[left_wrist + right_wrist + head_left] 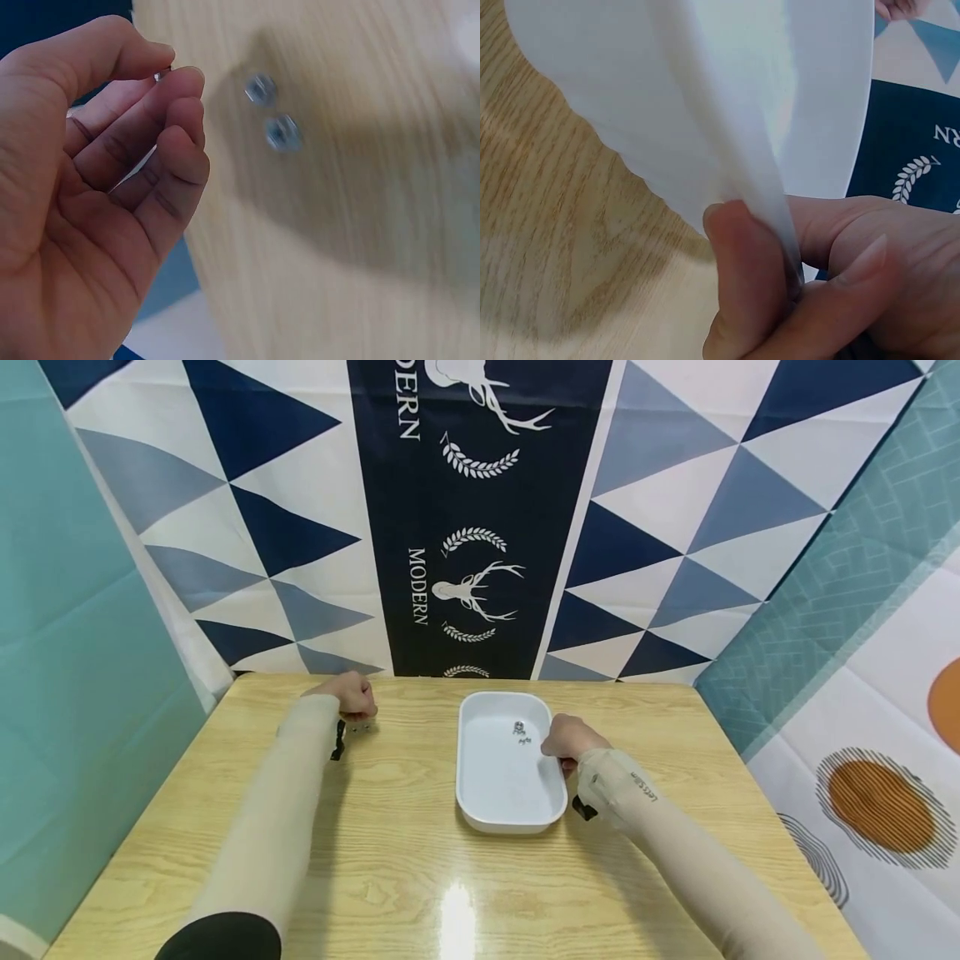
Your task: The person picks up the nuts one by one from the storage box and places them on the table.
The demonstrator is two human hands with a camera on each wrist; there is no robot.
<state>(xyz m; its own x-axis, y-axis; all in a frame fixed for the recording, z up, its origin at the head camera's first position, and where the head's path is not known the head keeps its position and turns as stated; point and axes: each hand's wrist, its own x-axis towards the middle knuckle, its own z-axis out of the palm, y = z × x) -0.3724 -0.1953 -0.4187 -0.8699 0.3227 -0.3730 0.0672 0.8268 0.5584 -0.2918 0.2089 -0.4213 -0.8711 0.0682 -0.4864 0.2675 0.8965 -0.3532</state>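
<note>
My left hand (pixel 351 693) is over the back left of the table, pinching a small metal nut (pixel 163 73) between thumb and forefinger; only a shiny sliver of it shows. Below that hand, two loose nuts (pixel 271 112) lie side by side on the wood. A white rectangular tray (pixel 468 777) stands right of the table's middle, with several small metal pieces (pixel 520 729) on its floor toward the back. My right hand (pixel 572 739) grips the tray's right rim, thumb on one side of the wall and fingers on the other, as the right wrist view shows.
The light wooden table (pixel 405 877) ends at the back against a patterned cloth (pixel 480 493). A teal cloth (pixel 90 660) hangs at the left, and another patterned cloth (pixel 862 777) at the right. Bare wood lies between the left hand and the tray.
</note>
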